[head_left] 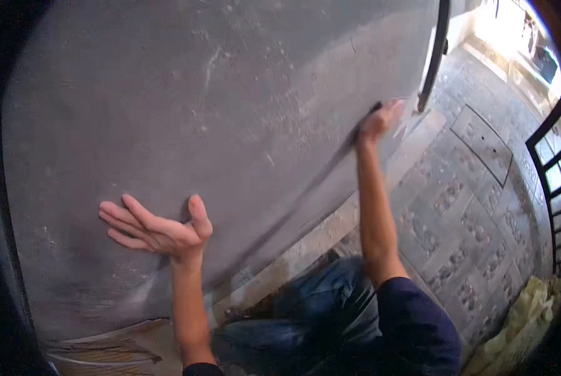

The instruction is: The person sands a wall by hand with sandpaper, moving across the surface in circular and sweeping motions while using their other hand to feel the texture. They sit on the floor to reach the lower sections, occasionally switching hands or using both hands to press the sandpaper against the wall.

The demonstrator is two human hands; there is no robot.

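Observation:
A large grey panel (249, 125) with scuffs and pale scratches fills most of the view. Against its lower left part is my left hand (158, 229), fingers spread to the left and thumb pointing up, holding nothing. Near the panel's right edge, my right hand (380, 122) reaches up and touches the surface or its edge. Its fingers are blurred, and I cannot make out whether they hold anything. A dark shadow runs down the panel from that hand.
Patterned floor tiles (468, 232) with a square cover (483, 145) lie at the right. A black metal grille (553, 169) stands at the far right, above yellowish cloth (524, 326). A dark vertical bar (435, 56) borders the panel. Corrugated material (105, 351) lies bottom left.

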